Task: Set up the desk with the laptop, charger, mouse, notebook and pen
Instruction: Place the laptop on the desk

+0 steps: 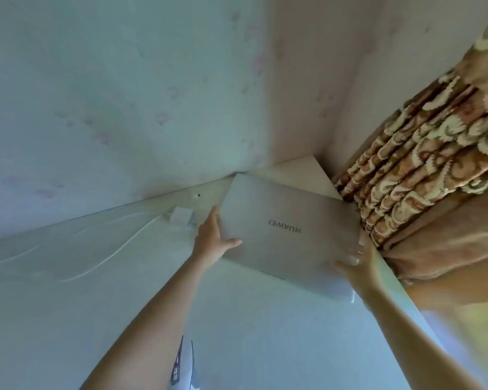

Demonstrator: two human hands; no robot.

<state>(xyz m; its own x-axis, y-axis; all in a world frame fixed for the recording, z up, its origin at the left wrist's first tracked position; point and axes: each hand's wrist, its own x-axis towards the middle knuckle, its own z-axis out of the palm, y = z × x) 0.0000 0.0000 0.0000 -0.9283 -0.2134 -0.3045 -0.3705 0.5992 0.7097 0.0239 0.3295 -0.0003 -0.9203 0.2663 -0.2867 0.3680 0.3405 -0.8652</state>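
The closed laptop [288,229] lies on the white desk [265,333], pushed toward the far corner near the patterned curtain [423,170]. The person's left hand [212,237] holds its left edge, fingers along the side and thumb on the lid; the right hand [355,257] grips the near right corner, right at the desk's edge. A white charger [182,216] sits just left of the laptop, its cable [96,249] trailing across the desk. The risk, as I judge it: sliding the laptop leftward could knock the charger or snag the cable, and a slip on the right could tip that corner off the desk's edge.
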